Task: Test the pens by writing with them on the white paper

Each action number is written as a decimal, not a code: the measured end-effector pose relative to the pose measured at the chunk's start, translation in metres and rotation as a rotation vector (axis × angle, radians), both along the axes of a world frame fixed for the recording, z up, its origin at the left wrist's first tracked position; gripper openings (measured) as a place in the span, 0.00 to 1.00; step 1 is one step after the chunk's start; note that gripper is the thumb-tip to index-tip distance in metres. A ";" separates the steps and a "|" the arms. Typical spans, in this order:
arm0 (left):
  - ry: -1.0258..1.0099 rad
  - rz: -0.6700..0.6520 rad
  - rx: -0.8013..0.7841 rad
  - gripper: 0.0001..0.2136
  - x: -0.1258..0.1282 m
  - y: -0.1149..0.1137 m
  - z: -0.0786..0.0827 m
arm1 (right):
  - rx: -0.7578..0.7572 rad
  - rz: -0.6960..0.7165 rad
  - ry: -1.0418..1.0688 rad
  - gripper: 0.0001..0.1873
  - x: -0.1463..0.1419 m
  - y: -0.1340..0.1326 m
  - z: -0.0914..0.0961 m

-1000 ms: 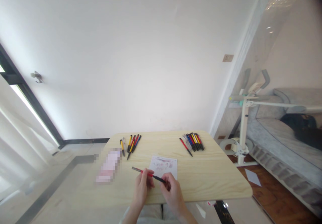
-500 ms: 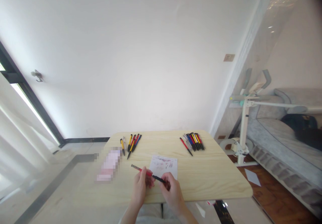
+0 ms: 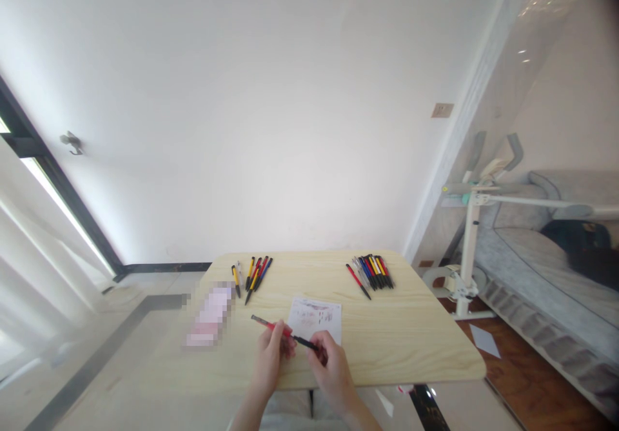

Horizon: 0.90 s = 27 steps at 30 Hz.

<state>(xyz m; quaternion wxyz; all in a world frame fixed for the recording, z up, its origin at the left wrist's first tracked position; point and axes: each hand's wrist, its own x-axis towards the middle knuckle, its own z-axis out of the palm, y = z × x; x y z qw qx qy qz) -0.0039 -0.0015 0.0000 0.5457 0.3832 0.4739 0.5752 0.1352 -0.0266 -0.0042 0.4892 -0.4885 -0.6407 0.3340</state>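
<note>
Both my hands hold one red and black pen (image 3: 267,323) low over the wooden table (image 3: 411,340). My left hand (image 3: 271,359) pinches its red part, fingers closed. My right hand (image 3: 331,370) grips the black end, fingers curled. Just beyond my hands lies a small white paper (image 3: 315,317) with red and dark scribbles. A group of several pens (image 3: 253,273) lies at the far left of the table, and another group of several pens (image 3: 370,273) lies at the far right.
A blurred pink and white object (image 3: 209,315) lies on the table's left side. A white wall stands behind the table. To the right are a white stand (image 3: 468,250) and a grey sofa (image 3: 546,270). A window is at the left.
The pen's free tip has shifted slightly left and up in my hands. My hands stay in the same place.
</note>
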 end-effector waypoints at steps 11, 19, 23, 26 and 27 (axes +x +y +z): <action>0.007 -0.051 0.041 0.12 -0.002 0.001 0.001 | 0.019 -0.013 0.010 0.05 0.001 -0.001 0.000; 0.016 -0.063 0.067 0.12 -0.002 0.001 0.003 | 0.015 -0.012 0.011 0.05 0.001 -0.001 0.002; 0.022 -0.074 0.081 0.11 -0.002 0.001 0.002 | 0.007 -0.007 0.015 0.06 0.001 0.000 0.000; 0.032 -0.070 0.067 0.12 -0.002 0.001 0.004 | 0.004 -0.009 0.013 0.06 0.001 0.000 -0.002; 0.042 -0.067 0.060 0.12 -0.002 0.000 0.005 | 0.006 -0.011 0.013 0.06 0.001 0.000 -0.002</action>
